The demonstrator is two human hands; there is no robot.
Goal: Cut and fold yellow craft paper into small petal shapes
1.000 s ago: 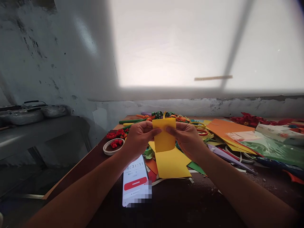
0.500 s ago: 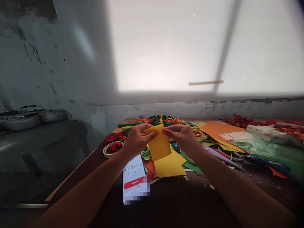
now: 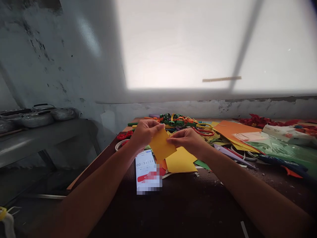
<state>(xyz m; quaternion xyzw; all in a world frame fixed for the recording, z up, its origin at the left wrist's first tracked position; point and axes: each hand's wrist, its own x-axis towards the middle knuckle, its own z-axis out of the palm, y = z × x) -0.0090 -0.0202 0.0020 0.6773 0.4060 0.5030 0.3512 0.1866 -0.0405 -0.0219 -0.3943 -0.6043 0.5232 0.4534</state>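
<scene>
A small piece of yellow paper (image 3: 162,145) is held up, tilted, above the table. My left hand (image 3: 146,132) pinches its upper left corner between thumb and fingers. At its right edge, the thumb and index finger of my right hand (image 3: 187,140) are closed on it. Below and behind lies a larger yellow sheet (image 3: 182,162) on the table. Close under my left hand is a phone (image 3: 146,165) with a timer on its screen, partly pixelated.
Beyond my hands is a pile of coloured paper strips and chains (image 3: 177,119), with scissors (image 3: 204,129) at its right. Orange sheets (image 3: 231,130), a green plastic bag (image 3: 274,145) and a white packet (image 3: 287,134) lie farther right. Covered pots (image 3: 37,118) stand on a side table at left.
The yellow paper has turned so its top edge slants. My right hand has slid from its upper right corner down the right side. The view has shifted slightly.
</scene>
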